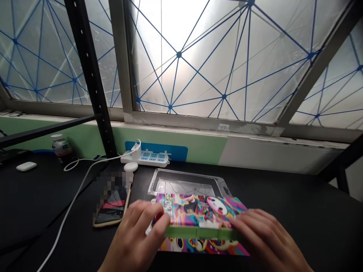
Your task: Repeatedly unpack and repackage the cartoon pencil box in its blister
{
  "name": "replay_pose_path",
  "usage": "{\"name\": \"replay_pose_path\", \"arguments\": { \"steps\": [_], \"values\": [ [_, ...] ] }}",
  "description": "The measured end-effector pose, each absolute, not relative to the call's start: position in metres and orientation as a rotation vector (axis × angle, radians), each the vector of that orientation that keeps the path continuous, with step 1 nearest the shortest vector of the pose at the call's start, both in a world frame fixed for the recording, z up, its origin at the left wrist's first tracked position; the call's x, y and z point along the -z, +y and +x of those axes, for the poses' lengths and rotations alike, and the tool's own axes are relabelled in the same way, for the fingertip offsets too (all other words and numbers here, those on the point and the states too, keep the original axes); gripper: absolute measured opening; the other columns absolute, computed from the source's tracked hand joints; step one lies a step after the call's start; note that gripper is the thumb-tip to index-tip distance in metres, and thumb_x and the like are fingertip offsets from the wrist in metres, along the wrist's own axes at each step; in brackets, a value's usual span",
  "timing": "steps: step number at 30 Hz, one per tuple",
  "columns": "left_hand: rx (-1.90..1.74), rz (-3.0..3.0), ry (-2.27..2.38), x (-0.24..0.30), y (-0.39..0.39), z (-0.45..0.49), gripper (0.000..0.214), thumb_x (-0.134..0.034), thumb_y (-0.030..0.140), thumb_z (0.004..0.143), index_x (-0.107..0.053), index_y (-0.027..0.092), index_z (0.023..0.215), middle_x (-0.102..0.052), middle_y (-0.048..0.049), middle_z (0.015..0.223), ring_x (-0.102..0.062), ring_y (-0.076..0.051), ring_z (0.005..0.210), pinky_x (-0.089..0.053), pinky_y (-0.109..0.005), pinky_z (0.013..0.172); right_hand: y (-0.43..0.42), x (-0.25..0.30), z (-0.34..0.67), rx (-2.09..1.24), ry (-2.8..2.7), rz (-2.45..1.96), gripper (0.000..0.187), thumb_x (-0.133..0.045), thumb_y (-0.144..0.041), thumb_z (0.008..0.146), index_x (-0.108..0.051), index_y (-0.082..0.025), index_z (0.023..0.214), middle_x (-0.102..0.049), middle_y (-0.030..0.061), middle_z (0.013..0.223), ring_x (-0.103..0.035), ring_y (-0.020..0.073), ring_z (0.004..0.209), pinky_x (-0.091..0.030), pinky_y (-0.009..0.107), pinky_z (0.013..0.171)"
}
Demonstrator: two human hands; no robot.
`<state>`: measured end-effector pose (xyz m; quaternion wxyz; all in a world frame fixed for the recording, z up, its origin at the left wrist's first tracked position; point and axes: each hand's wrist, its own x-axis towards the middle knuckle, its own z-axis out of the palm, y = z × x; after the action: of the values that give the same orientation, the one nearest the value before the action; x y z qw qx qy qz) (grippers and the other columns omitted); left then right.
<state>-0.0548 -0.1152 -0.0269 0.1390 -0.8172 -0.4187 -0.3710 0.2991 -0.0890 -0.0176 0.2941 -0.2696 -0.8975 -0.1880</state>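
A flat, brightly printed case [193, 209] with cartoon figures and a green front edge is between my two hands at the front of the desk. My left hand [138, 230] grips its left end, thumb near the front corner and fingers curled over the side. At the right end, my right hand [265, 234] has its fingers pressed on the top and front corner; its thumb is hidden. Below the green edge shows a second printed surface [204, 246] in similar colours; whether it is part of the case I cannot tell. Just behind lies a clear plastic tray [184, 177].
Left of the case lies a phone [113, 206], partly pixelated. A power strip [147, 158] with a plugged-in charger sits by the wall, its white cable [82, 185] crossing the desk. A white round item [131, 166], a bottle [61, 147] and a black metal post [95, 83] stand leftward.
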Motion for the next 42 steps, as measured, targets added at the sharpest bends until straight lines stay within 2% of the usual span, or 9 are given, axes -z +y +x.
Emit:
{"name": "replay_pose_path", "arguments": {
  "steps": [8, 14, 23, 26, 31, 34, 38, 40, 42],
  "values": [
    [0.978, -2.592, -1.566, 0.066, -0.132, -0.046, 0.055, -0.056, 0.015, 0.083, -0.046, 0.030, 0.135, -0.052, -0.0083, 0.147, -0.051, -0.030, 0.133, -0.051, -0.044, 0.103, -0.103, 0.047, 0.296, 0.212, -2.330, -0.833, 0.028, -0.060, -0.016, 0.092, -0.063, -0.024, 0.119, -0.071, 0.0074, 0.104, -0.069, 0.0213, 0.096, -0.058, 0.034, 0.087],
    [0.913, -2.700, -1.728, 0.064, -0.138, -0.050, 0.080, -0.069, 0.038, 0.084, -0.029, 0.033, 0.152, -0.051, -0.0103, 0.149, -0.053, -0.034, 0.131, -0.050, -0.049, 0.103, -0.104, 0.048, 0.300, -0.040, -2.313, -1.016, 0.054, -0.076, -0.039, 0.083, -0.057, -0.028, 0.132, -0.063, 0.0121, 0.131, -0.062, 0.0290, 0.118, -0.056, 0.042, 0.097],
    [1.050, -2.683, -1.972, 0.072, -0.135, -0.048, 0.089, -0.070, 0.033, 0.085, -0.017, 0.038, 0.156, -0.050, -0.0111, 0.145, -0.052, -0.033, 0.131, -0.044, -0.051, 0.107, -0.100, 0.035, 0.313, -0.483, -2.284, -1.238, 0.053, -0.077, -0.046, 0.079, -0.065, -0.027, 0.127, -0.057, 0.0128, 0.140, -0.055, 0.0335, 0.127, -0.049, 0.049, 0.105],
    [1.092, -2.679, -2.001, 0.070, -0.136, -0.047, 0.094, -0.070, 0.029, 0.084, -0.012, 0.040, 0.157, -0.047, -0.0097, 0.147, -0.049, -0.032, 0.134, -0.042, -0.051, 0.108, -0.094, 0.029, 0.313, -0.555, -2.158, -1.229, 0.045, -0.070, -0.054, 0.083, -0.071, -0.025, 0.117, -0.066, 0.0111, 0.126, -0.062, 0.0326, 0.116, -0.052, 0.047, 0.099],
    [0.990, -2.724, -2.023, 0.068, -0.138, -0.048, 0.104, -0.072, 0.029, 0.080, -0.004, 0.040, 0.157, -0.045, -0.0081, 0.152, -0.044, -0.033, 0.138, -0.045, -0.050, 0.106, -0.074, 0.027, 0.307, -0.717, -1.755, -1.355, 0.042, -0.052, -0.057, 0.094, -0.072, -0.020, 0.094, -0.072, 0.0064, 0.085, -0.069, 0.0258, 0.082, -0.058, 0.034, 0.069],
    [0.970, -2.700, -1.999, 0.067, -0.140, -0.047, 0.101, -0.074, 0.028, 0.077, -0.012, 0.041, 0.156, -0.041, -0.0076, 0.155, -0.046, -0.034, 0.137, -0.047, -0.049, 0.104, -0.070, 0.035, 0.306, -0.767, -1.633, -1.341, 0.037, -0.056, -0.053, 0.093, -0.065, -0.021, 0.111, -0.073, 0.0074, 0.097, -0.069, 0.0253, 0.087, -0.058, 0.032, 0.071],
    [1.023, -2.686, -1.968, 0.067, -0.141, -0.046, 0.099, -0.073, 0.036, 0.080, -0.010, 0.039, 0.157, -0.055, -0.0072, 0.145, -0.052, -0.033, 0.132, -0.050, -0.045, 0.101, -0.082, 0.045, 0.317, -0.618, -1.733, -1.344, 0.040, -0.051, -0.054, 0.096, -0.064, -0.024, 0.119, -0.072, 0.0086, 0.105, -0.068, 0.0256, 0.090, -0.058, 0.034, 0.075],
    [1.118, -2.609, -2.034, 0.066, -0.141, -0.046, 0.092, -0.066, 0.044, 0.086, -0.010, 0.035, 0.158, -0.061, -0.0080, 0.138, -0.056, -0.032, 0.128, -0.050, -0.045, 0.100, -0.091, 0.047, 0.322, -0.574, -1.889, -1.265, 0.052, -0.039, -0.063, 0.097, -0.067, -0.025, 0.118, -0.069, 0.0102, 0.112, -0.067, 0.0287, 0.099, -0.057, 0.038, 0.084],
    [1.202, -2.507, -2.121, 0.064, -0.140, -0.046, 0.070, -0.054, 0.051, 0.092, -0.027, 0.031, 0.154, -0.063, -0.0087, 0.134, -0.059, -0.030, 0.124, -0.050, -0.044, 0.100, -0.100, 0.048, 0.325, -0.611, -2.060, -1.168, 0.068, -0.034, -0.076, 0.091, -0.066, -0.027, 0.125, -0.063, 0.0121, 0.128, -0.062, 0.0341, 0.115, -0.053, 0.044, 0.095]
  ]
}}
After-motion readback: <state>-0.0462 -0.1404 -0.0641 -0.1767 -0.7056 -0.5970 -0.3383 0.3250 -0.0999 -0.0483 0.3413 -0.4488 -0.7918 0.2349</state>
